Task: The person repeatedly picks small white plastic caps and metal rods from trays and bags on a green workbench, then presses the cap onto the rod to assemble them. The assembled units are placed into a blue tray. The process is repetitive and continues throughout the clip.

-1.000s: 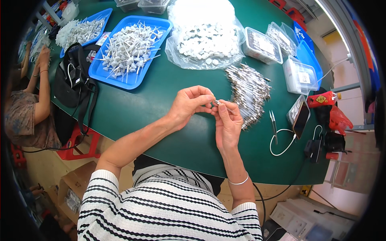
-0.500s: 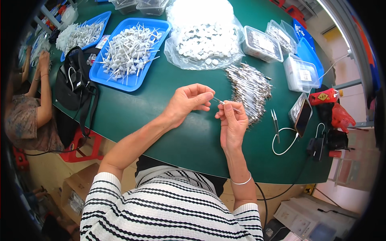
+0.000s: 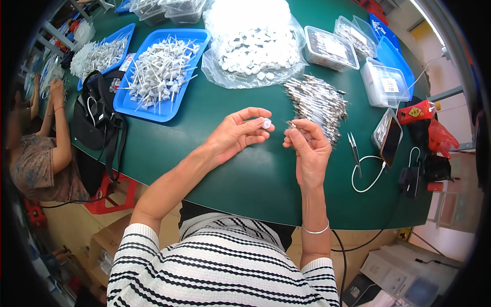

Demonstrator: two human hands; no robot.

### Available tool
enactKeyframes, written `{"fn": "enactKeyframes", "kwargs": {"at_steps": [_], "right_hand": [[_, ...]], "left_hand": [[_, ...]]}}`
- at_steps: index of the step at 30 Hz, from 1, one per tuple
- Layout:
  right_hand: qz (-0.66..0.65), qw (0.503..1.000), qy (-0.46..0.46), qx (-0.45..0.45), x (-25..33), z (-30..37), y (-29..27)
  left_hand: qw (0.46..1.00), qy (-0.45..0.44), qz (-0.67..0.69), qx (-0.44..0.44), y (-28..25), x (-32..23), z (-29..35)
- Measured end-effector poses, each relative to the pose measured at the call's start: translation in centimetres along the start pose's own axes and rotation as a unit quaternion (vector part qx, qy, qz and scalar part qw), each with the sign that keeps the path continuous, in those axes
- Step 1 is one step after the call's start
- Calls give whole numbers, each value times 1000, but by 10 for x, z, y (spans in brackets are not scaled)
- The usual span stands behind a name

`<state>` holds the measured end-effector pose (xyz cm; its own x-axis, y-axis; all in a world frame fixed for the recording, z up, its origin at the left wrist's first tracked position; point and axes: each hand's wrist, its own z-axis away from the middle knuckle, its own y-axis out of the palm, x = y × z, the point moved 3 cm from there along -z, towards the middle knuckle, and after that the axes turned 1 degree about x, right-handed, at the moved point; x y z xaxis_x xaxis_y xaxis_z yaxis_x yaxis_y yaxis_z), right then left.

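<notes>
Between the thumb and fingers of my left hand (image 3: 236,130) is a small round white cap (image 3: 266,123), held above the green table (image 3: 215,192). My right hand (image 3: 310,148) pinches a thin metal-tipped rod (image 3: 291,125), mostly hidden by the fingers. A short gap separates the cap from the rod. Just beyond my right hand lies a pile of slim white rods with metal ends (image 3: 317,105). Further off, a clear plastic bag (image 3: 208,65) holds many of the same white caps (image 3: 250,56).
Left of the bag, a blue tray (image 3: 118,105) holds white capped rods (image 3: 158,71). A black bag (image 3: 89,115) lies beside it. Tweezers (image 3: 354,151), a phone (image 3: 391,140) with a white cable and clear tubs (image 3: 330,48) are on the right. Another person (image 3: 46,158) works at far left.
My hands have moved apart, the right one shifting rightward. The white cap now shows in my left fingers. The whole view has shifted slightly.
</notes>
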<state>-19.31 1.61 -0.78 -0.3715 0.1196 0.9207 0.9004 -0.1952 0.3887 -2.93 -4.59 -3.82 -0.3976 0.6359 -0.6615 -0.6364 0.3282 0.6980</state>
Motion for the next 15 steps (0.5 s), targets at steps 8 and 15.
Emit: {"fn": "enactKeyframes", "kwargs": {"at_steps": [8, 15], "right_hand": [[62, 998, -19, 22, 6, 2, 1], [39, 999, 15, 26, 7, 2, 10]], "left_hand": [[1000, -9, -3, -2, 1, 1, 1], [998, -3, -62, 0, 7, 4, 3]]}}
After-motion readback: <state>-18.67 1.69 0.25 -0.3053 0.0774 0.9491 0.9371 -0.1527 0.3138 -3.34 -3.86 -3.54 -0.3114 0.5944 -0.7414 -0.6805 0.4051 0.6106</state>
